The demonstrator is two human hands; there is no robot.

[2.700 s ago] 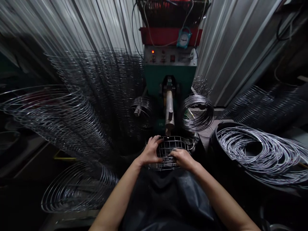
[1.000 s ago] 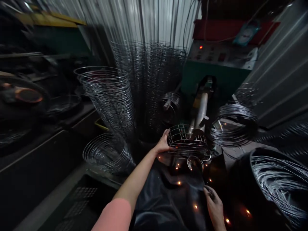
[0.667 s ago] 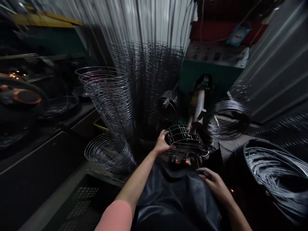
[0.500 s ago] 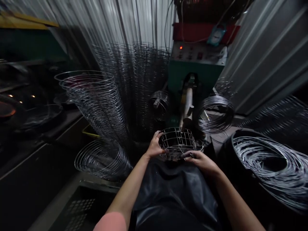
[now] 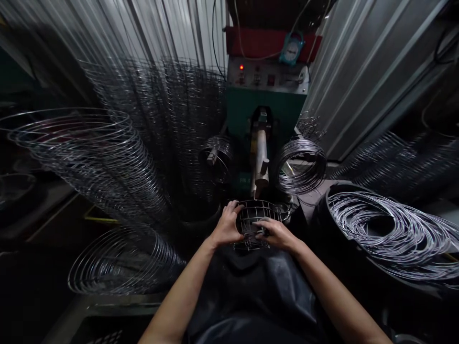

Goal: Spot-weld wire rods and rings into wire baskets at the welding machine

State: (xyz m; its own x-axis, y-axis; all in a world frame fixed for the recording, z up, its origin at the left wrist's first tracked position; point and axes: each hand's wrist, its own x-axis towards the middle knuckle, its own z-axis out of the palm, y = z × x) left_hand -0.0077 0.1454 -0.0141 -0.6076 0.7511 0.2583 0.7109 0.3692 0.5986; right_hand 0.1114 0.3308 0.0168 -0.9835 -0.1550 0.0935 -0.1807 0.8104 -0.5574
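Observation:
A small round wire basket (image 5: 253, 210) is held in front of my apron, just below the tip of the machine's metal electrode arm (image 5: 261, 162). My left hand (image 5: 228, 224) grips its left side, thumb low and fingers over the upper rim. With bent fingers, my right hand (image 5: 274, 233) holds the near right part of the wires. Whether the basket touches the arm's tip, I cannot tell. The green machine (image 5: 265, 110) stands behind, its red lamp (image 5: 241, 67) lit.
Tall stacks of wire rings (image 5: 107, 157) lean on the left, with more ring stacks (image 5: 179, 119) behind. Wire coils hang either side of the arm, one being the right coil (image 5: 303, 167). A black tub (image 5: 332, 215) of loose wire rings (image 5: 412, 239) stands right. A blue clock-like dial (image 5: 292, 48) hangs above.
My view has turned to the right, so the surroundings sit further left. My right hand has moved inward over the basket's near side, closer to my left hand.

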